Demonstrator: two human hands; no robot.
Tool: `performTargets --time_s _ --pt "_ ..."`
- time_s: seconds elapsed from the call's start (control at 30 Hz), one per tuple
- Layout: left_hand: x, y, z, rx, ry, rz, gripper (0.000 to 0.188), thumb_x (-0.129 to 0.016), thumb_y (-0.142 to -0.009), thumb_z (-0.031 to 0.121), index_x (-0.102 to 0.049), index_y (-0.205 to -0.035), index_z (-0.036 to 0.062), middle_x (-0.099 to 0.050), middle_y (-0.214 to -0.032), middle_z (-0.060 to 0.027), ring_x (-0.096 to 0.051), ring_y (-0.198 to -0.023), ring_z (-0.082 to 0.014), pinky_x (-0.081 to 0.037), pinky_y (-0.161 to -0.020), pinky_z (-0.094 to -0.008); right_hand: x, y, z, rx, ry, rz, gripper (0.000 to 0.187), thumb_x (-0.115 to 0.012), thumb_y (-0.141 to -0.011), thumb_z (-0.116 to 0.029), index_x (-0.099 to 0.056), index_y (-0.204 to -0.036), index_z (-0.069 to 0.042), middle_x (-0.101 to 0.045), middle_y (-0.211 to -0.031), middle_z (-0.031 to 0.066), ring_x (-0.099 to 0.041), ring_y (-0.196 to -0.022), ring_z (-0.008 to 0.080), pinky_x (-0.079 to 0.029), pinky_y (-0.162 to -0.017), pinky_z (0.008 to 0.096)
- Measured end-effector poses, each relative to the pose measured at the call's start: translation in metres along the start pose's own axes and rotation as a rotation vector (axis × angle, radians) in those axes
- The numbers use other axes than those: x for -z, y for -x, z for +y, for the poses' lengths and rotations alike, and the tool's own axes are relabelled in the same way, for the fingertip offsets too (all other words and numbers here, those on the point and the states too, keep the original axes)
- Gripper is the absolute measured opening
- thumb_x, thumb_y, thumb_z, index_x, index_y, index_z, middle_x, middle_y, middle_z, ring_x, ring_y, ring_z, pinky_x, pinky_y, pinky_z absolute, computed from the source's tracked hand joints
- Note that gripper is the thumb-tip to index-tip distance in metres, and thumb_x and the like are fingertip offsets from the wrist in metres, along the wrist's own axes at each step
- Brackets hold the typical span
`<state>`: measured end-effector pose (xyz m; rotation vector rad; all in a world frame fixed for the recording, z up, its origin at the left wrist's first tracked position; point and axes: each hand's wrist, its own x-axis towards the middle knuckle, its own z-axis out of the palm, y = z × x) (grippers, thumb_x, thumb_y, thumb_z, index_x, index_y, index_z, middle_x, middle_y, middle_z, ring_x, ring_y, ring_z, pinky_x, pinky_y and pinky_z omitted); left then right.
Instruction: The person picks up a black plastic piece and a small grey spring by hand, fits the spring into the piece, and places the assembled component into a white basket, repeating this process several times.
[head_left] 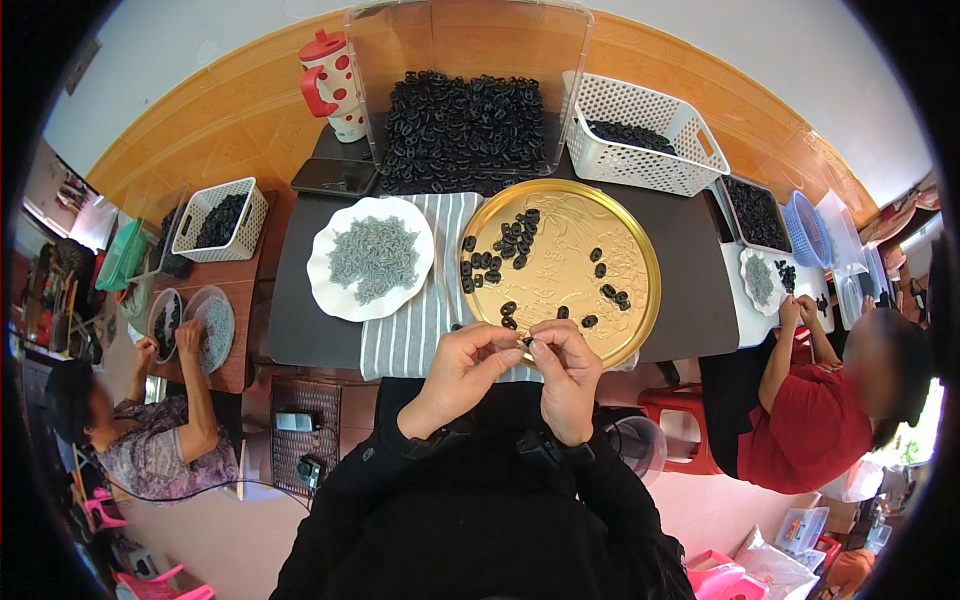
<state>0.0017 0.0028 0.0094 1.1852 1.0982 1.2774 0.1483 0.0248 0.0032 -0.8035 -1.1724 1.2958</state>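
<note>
My left hand (462, 372) and my right hand (568, 384) meet above the near rim of a round gold tray (590, 250). A small black oval piece (527, 341) sits at my right fingertips, held in a pinch. The left thumb and forefinger are pinched close beside it; whatever lies between them is too small to make out. Several similar black pieces (514, 240), some with two holes, are scattered over the tray. Left of it, a white scalloped plate (322, 292) bears a heap of small grey slender parts (374, 258).
Behind the tray stands a clear bin (450, 40) of black pieces, beside a white perforated basket (640, 168). A polka-dot tumbler (340, 90), a phone (334, 177) and a striped cloth (395, 345) share the dark table. A co-worker (165, 430) sits left, another (810, 420) right.
</note>
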Motion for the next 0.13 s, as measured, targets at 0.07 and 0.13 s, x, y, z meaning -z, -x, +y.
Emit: performTargets --time_s 0.07,0.13 --pt "0.0037 0.0003 -0.0026 -0.037 -0.042 -0.046 0.018 -0.064 -0.084 0.0 -0.063 -0.101 -0.0035 -0.062 -0.091 -0.0076 -0.059 -0.081 -0.0109 -0.047 -0.07 -0.0232 0.0006 0.0001 -0.0011 0.013 0.018 -0.012 0.003 -0.058 -0.087 0.002 -0.059 -0.088 0.001 -0.056 -0.096 0.0057 -0.052 -0.083 0.0095 -0.043 -0.073 0.0215" --pt "0.0074 0.0007 -0.0036 -0.048 -0.089 -0.109 0.015 -0.06 -0.088 0.001 -0.064 -0.102 -0.002 -0.061 -0.094 -0.0085 -0.059 -0.085 -0.0117 -0.047 -0.076 -0.0235 0.0023 0.0012 0.0011 0.051 0.042 -0.076 0.004 -0.057 -0.088 0.001 -0.06 -0.09 0.0 -0.056 -0.098 0.0056 -0.052 -0.083 0.0096 -0.042 -0.076 0.0216"
